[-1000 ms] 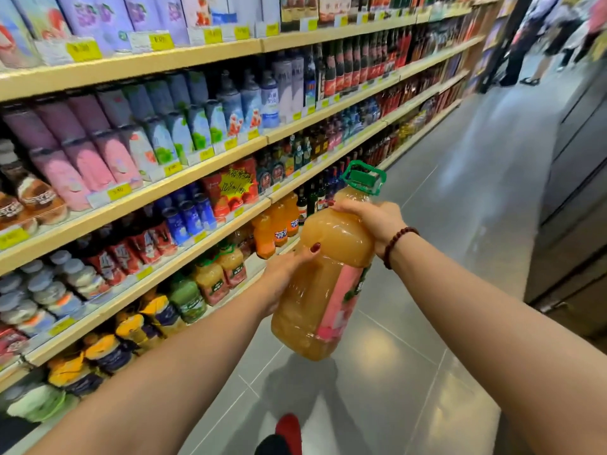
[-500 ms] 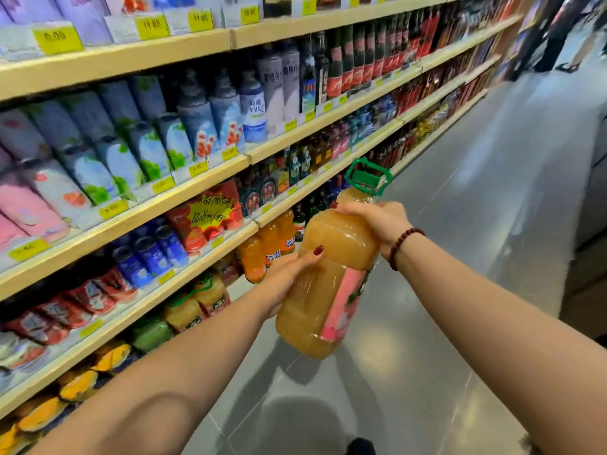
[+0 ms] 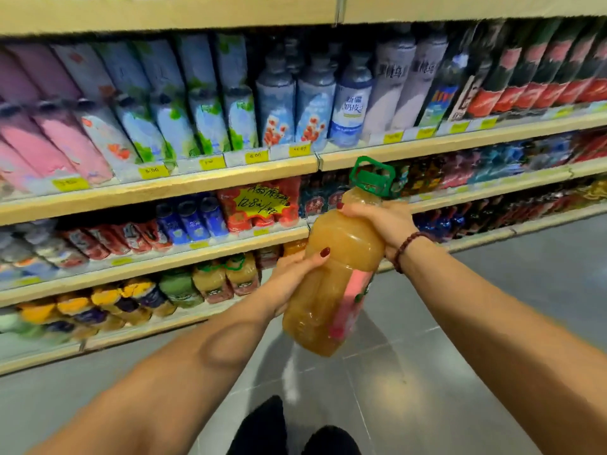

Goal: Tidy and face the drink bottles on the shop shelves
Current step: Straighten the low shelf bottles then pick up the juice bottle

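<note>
Head view is showing a person standing in front of the shop shelves and holding a large juice bottle out in the air, just to the 3 o'clock side of the frame's middle. The bottle is leaning, with its green cap and carry loop pointing toward 1 o'clock and its base hanging toward 6 o'clock above the grey tiled floor. Its pink label is facing toward 3 o'clock, mostly turned away from the camera.

Both hands are clamping on this bottle. The left hand is coming in from 9 o'clock and wrapping round the middle of the body, its thumb lying across the front. The right hand, wearing a bead bracelet at the wrist, is gripping the shoulder just below the neck from the 3 o'clock side.

Behind the left hand, at 9 o'clock, similar juice bottles are standing on the lowest shelf. Above them, at 11 o'clock, blue cans are sitting beside a yellow handwritten price sign. Tall pale bottles are filling the shelf at 12 o'clock, with yellow price tags along its edge. Two dark shoe tips are showing at 6 o'clock. The picture is blurring toward its edges.
</note>
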`<act>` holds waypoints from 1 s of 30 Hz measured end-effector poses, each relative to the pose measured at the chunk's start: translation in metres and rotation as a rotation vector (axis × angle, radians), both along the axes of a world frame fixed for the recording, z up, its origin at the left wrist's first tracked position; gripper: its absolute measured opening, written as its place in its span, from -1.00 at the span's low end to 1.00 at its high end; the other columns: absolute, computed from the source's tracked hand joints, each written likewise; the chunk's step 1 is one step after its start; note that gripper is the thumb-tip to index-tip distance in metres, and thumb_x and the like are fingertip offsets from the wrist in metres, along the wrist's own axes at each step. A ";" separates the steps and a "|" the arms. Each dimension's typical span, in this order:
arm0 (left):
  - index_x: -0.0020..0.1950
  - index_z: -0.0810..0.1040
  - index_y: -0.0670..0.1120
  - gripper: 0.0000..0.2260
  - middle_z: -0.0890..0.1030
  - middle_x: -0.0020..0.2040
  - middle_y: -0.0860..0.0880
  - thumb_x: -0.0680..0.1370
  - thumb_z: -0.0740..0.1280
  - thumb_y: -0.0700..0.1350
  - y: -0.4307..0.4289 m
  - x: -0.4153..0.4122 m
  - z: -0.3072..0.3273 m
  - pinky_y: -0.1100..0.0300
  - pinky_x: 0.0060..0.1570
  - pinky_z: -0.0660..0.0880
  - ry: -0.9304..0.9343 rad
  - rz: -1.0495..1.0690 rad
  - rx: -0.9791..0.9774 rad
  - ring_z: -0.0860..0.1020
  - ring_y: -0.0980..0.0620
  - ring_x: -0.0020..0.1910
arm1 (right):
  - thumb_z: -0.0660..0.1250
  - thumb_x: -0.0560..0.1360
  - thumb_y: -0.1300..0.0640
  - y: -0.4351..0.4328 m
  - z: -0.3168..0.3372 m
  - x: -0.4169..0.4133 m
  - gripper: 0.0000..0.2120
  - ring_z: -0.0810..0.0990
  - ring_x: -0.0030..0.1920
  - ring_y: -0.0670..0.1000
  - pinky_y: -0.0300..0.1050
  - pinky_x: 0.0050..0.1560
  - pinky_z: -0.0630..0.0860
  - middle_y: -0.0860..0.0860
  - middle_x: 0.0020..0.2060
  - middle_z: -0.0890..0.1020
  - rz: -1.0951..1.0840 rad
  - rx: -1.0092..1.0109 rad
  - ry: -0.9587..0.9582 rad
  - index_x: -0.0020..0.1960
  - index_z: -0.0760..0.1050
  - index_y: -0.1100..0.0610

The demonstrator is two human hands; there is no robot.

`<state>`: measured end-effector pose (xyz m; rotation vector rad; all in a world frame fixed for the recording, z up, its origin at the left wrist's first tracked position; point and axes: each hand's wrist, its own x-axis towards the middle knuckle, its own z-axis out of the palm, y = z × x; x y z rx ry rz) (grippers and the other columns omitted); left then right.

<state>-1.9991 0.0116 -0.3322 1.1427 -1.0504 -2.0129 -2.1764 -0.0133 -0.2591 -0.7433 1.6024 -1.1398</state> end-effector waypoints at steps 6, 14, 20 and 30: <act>0.13 0.63 -0.01 -0.58 0.66 0.09 -0.12 0.34 0.49 0.15 -0.044 0.022 -0.028 -0.02 0.18 0.52 -0.171 0.151 0.031 0.61 -0.11 0.11 | 0.64 -0.05 0.01 -0.066 -0.039 0.023 -0.51 0.71 -0.16 0.07 0.11 -0.09 0.64 0.05 -0.21 0.73 0.142 0.047 0.001 -0.17 0.66 0.14; 0.01 0.58 -0.11 -0.90 0.65 -0.17 -0.01 0.51 0.36 -0.24 -0.101 0.045 -0.109 0.36 -0.25 0.54 -0.181 0.296 0.013 0.59 0.08 -0.20 | 0.65 -0.10 -0.02 -0.136 -0.119 0.055 -0.35 0.69 -0.19 0.02 -0.12 -0.25 0.60 0.04 -0.20 0.72 0.237 0.099 -0.065 -0.05 0.64 0.15; 0.22 0.46 -0.27 -0.63 0.70 -0.21 0.10 0.46 0.24 -0.53 -0.121 0.050 -0.192 0.29 -0.20 0.56 -0.095 0.313 -0.070 0.64 0.17 -0.18 | 0.65 0.10 0.20 -0.156 -0.195 0.056 -0.75 0.71 -0.28 0.00 -0.12 -0.31 0.63 -0.02 -0.32 0.72 0.291 0.019 -0.057 -0.29 0.64 0.08; 0.33 0.41 -0.27 -0.49 0.70 -0.14 0.11 0.40 0.33 -0.53 -0.130 0.049 -0.365 0.33 -0.18 0.56 -0.216 0.325 -0.171 0.65 0.21 -0.14 | 0.66 -0.14 -0.04 -0.165 -0.368 0.050 -0.41 0.70 -0.21 -0.10 -0.26 -0.30 0.58 -0.10 -0.25 0.72 0.395 -0.168 -0.054 -0.14 0.63 0.07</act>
